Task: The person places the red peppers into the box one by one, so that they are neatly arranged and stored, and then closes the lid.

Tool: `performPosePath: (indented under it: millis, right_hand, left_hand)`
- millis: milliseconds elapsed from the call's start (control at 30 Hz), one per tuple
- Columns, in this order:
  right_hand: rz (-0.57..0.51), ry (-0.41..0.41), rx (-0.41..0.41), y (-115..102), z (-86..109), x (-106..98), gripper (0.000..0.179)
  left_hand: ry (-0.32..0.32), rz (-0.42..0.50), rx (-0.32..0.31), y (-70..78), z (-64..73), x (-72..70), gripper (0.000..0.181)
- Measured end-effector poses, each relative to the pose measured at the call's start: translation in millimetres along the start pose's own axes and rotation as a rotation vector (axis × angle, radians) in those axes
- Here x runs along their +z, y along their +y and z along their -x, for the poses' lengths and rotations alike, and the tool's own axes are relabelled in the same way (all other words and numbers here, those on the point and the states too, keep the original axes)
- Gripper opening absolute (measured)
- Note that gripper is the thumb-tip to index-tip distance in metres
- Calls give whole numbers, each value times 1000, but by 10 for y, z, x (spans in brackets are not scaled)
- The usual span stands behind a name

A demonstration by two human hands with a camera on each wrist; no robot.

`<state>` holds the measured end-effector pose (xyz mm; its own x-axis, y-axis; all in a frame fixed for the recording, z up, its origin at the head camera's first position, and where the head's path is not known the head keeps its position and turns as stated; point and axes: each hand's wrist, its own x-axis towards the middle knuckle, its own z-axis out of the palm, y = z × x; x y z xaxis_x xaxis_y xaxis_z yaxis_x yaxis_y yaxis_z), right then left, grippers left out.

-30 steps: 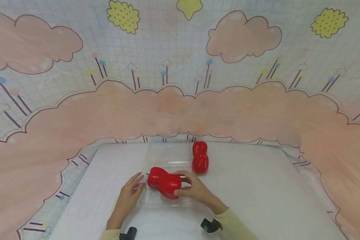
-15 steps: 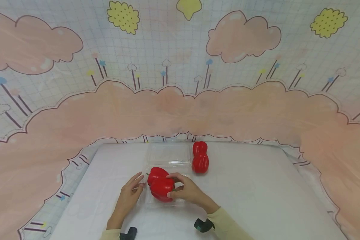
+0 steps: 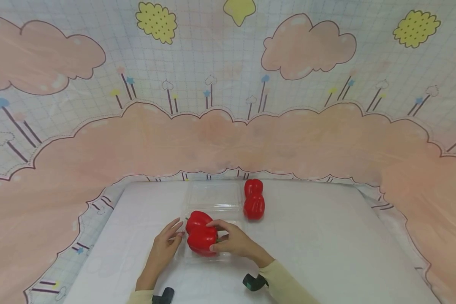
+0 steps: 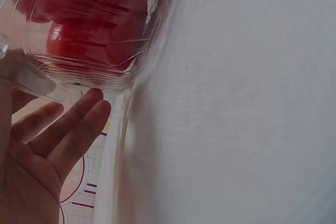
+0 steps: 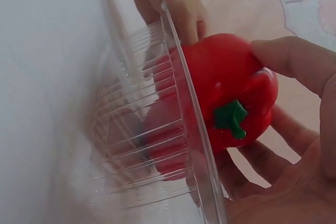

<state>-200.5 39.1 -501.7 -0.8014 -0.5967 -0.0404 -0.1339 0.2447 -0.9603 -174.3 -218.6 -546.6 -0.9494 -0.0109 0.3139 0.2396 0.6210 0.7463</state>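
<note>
A clear plastic clamshell box lies open on the table, its lid folded toward the back. My right hand grips a red bell pepper with thumb and fingers on either side, near its green stem. This pepper is partly inside the box, seen through the ribbed wall in the right wrist view. Behind it, at the box's left, sits another red bell pepper, partly covered by the held one. My left hand is at the box's left side, fingers extended, fingertips against or very near the clear wall.
Two more red bell peppers, one behind the other, stand right of the lid. The white table extends to both sides. A patterned cloth hangs behind it.
My right hand has moved left and slightly toward me with the bell pepper, bringing it in front of the other one in the box. The left hand has stayed nearly still.
</note>
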Motion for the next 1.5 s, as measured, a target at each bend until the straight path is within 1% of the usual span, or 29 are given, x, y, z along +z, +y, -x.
performPosePath:
  millis: [200,367,600,733,833,1033,1267,1400,1500]
  right_hand:
    - [68,0,-11,13,-32,18,60]
    - [138,4,-7,37,-41,60,57]
    - [145,36,-4,14,-49,111,51]
    - [163,31,-14,9,-47,126,53]
    - [207,30,-23,20,-47,136,55]
    - [309,51,-11,13,-34,139,56]
    - [318,25,5,2,-5,117,54]
    - [324,25,10,-5,11,93,50]
    - [326,27,1,-32,34,69,49]
  left_hand:
    - [-12,21,-11,-1,-4,-1,41]
    - [-17,14,-8,3,-3,-3,41]
    - [-10,7,1,-6,1,2,40]
    - [-16,11,-14,-5,-5,2,40]
    - [-19,15,-22,-8,-9,2,41]
    - [-10,3,-9,0,1,2,41]
    - [6,-21,-8,8,13,12,39]
    - [6,-21,-3,4,12,10,39]
    - [0,-14,-13,-5,8,7,39]
